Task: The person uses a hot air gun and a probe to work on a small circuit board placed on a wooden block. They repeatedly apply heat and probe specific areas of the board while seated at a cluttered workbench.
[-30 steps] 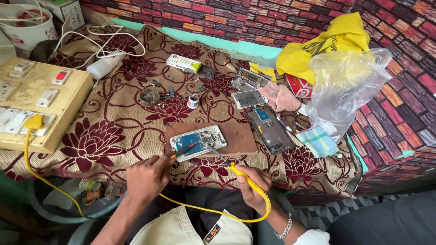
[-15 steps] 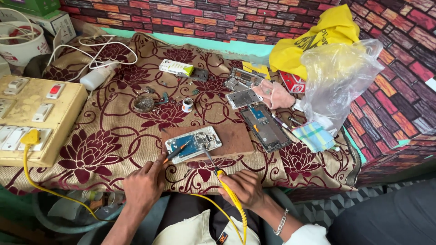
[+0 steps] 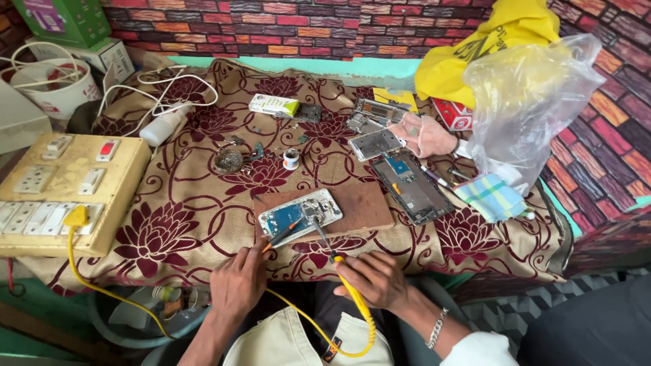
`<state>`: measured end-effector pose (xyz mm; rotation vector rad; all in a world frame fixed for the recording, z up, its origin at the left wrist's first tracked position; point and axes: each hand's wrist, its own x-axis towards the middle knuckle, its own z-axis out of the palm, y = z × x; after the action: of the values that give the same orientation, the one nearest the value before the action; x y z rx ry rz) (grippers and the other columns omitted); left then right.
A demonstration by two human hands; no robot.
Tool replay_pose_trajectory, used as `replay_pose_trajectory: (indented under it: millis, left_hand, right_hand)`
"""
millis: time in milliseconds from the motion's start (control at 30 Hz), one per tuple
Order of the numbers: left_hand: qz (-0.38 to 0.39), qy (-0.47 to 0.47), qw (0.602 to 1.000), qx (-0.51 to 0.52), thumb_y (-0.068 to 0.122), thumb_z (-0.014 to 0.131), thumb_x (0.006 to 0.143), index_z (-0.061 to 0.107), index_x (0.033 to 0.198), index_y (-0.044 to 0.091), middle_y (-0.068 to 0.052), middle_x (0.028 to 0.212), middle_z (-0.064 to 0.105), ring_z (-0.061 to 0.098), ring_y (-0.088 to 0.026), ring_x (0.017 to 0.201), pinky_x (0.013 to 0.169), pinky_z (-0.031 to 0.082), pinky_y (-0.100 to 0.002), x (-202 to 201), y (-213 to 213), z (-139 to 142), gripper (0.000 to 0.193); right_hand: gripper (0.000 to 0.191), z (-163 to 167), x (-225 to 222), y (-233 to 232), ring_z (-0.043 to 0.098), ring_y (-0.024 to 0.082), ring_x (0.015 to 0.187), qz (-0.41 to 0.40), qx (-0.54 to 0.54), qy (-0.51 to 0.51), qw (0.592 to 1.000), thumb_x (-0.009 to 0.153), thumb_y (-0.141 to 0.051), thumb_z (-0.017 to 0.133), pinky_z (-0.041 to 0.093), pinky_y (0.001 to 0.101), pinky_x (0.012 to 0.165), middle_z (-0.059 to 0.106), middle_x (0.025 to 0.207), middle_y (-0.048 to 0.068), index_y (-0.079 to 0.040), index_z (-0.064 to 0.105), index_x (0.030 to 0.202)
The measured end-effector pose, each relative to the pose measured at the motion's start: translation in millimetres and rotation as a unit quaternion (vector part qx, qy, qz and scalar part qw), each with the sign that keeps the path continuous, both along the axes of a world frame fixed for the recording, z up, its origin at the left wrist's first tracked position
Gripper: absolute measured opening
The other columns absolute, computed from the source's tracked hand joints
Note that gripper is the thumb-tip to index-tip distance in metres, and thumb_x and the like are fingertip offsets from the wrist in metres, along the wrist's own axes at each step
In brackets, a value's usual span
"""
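The left hand grips tweezers, the right hand a soldering iron over the opened phone; a slip could likely scorch neighbouring parts.

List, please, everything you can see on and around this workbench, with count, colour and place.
opened phone: one, white frame, on brown board
phone frames: several, dark and silver, table right
switchboard: one, cream, left
plastic bags: two, yellow and clear, upper right
white bottle: one, upper left
floral cloth: one, maroon-beige, covering table
left hand: holds orange-tipped tool
right hand: holds yellow-corded soldering iron
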<state>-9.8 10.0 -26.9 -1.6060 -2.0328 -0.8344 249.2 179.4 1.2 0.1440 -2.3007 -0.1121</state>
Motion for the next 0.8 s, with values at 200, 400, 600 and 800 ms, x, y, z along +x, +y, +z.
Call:
replay_pose_trajectory:
  millis: [200,400,600,800]
  left_hand:
    - [-0.002,-0.049,0.999,0.008,0.022,0.070,0.091,0.065,0.132,0.010,-0.004,0.069,0.068,0.061,-0.019,0.046,0.043,0.048,-0.037,-1,0,6,0.042]
    - [-0.054,-0.058,0.994,0.081,0.014,0.076,0.089,0.069,0.115,0.007,-0.006,0.077,0.075,0.063,-0.015,0.046,0.042,0.049,-0.032,6,4,11,0.028]
    - [-0.082,-0.057,0.989,0.111,0.011,0.080,0.087,0.069,0.110,0.005,-0.004,0.079,0.072,0.066,-0.015,0.056,0.051,0.052,-0.032,7,0,19,0.026]
    - [-0.086,0.026,0.989,0.116,-0.005,0.070,0.069,0.073,0.105,0.012,-0.006,0.104,0.078,0.072,-0.018,0.073,0.060,0.057,-0.032,2,-2,24,0.040]
  right_hand:
    - [0.047,-9,-1,-3,0.071,0.020,0.069,0.002,-0.006,-0.017,1.000,0.104,-0.049,0.061,0.059,0.0346,0.059,0.073,0.091,0.008,-0.006,0.068,0.121]
    - [0.046,-18,-3,-1,0.072,0.021,0.072,0.014,-0.011,-0.004,1.000,0.105,-0.049,0.059,0.060,0.0348,0.061,0.073,0.094,0.008,-0.007,0.066,0.123]
    - [0.045,-14,-5,-6,0.071,0.020,0.071,0.025,-0.017,-0.033,0.999,0.103,-0.045,0.065,0.060,0.0339,0.059,0.072,0.094,0.009,-0.006,0.066,0.125]
    - [0.040,0,-7,-9,0.071,0.017,0.073,-0.012,0.002,-0.026,1.000,0.095,-0.036,0.077,0.060,0.0313,0.060,0.071,0.098,0.005,-0.010,0.069,0.124]
